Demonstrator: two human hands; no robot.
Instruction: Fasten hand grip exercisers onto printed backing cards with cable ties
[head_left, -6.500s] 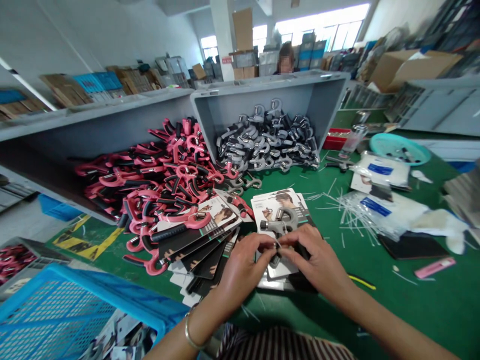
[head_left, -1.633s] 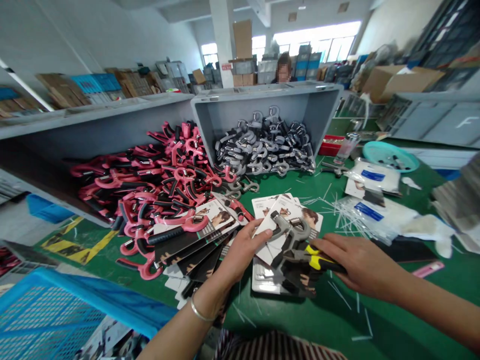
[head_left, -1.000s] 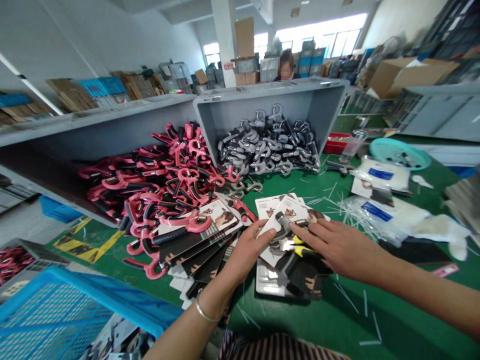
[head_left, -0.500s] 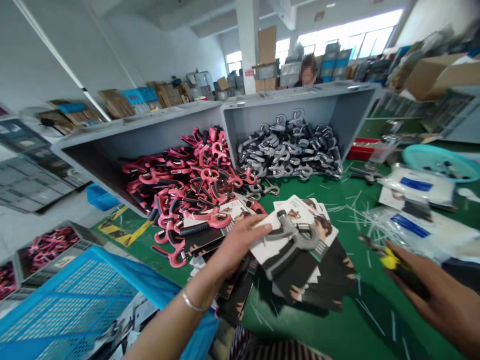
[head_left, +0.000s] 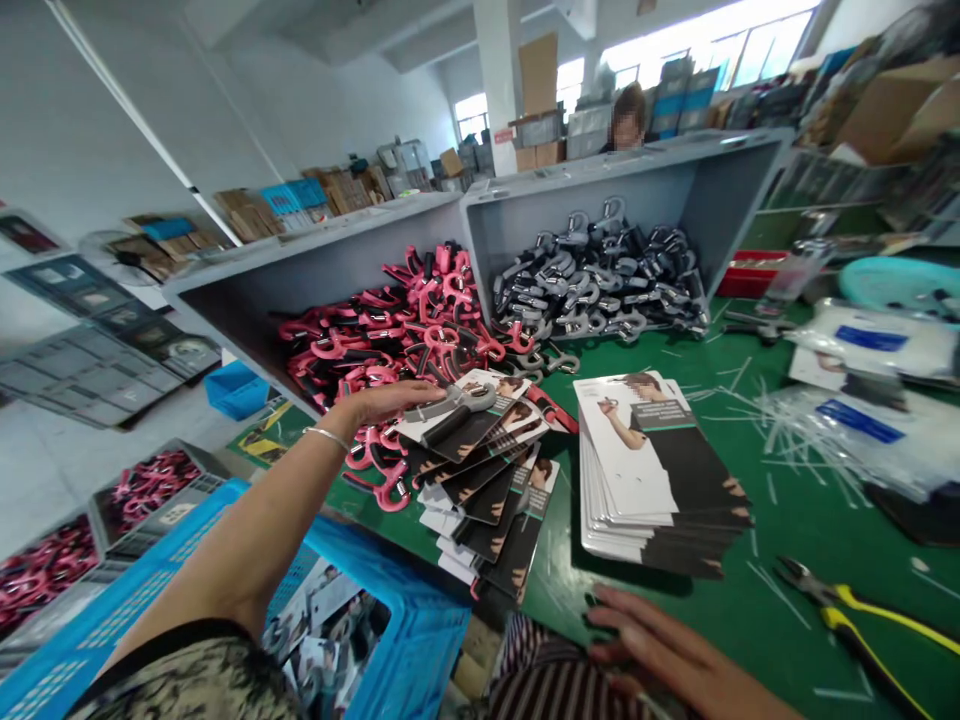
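Observation:
My left hand (head_left: 382, 402) is at the left edge of a printed card that bears a grey hand gripper (head_left: 457, 412), its fingers stretched along the grey handle; the grip underneath is partly hidden. This card lies on top of a fanned pile of similar cards (head_left: 502, 530) at the table's near left. My right hand (head_left: 667, 645) is low at the front edge, slightly blurred, fingers apart and holding nothing. To its right lie yellow-and-black cutting pliers (head_left: 840, 610) with handles spread. A neat stack of printed cards (head_left: 637, 470) stands in front of me.
Tilted grey crates hold red hand grippers (head_left: 405, 320) and grey hand grippers (head_left: 592, 280). A blue basket (head_left: 420, 600) stands at lower left. White strips (head_left: 795, 440), plastic bags (head_left: 870, 430) and a turquoise basin (head_left: 900, 285) are on the right. A person (head_left: 628, 115) is behind the crates.
My left hand has carried the carded grey hand gripper left onto the pile, uncovering the card stack. My right hand has let go of the pliers and moved left; they now lie on the table.

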